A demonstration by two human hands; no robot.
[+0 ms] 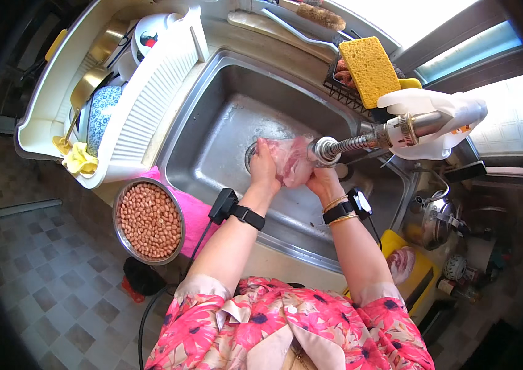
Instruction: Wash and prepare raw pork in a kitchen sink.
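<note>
A slab of raw meat (291,159), pink with pale fat, is held between my two hands over the stainless steel sink (215,125). My left hand (263,166) grips its left end, thumb on top. At the lower right end is my right hand (325,182), its fingers partly hidden under the meat and the faucet head. The faucet (326,150), with a flexible metal neck, reaches in from the right and its head covers the meat's right edge. Behind my left hand the round sink drain (250,156) shows in part.
A steel bowl of peanuts (150,222) stands left on a pink cloth (192,217). Behind it is a white dish rack (141,120) with dishes. A yellow sponge (368,71) sits at the back right. Another meat piece (401,264) and a knife (421,289) lie on a yellow cutting board (391,243).
</note>
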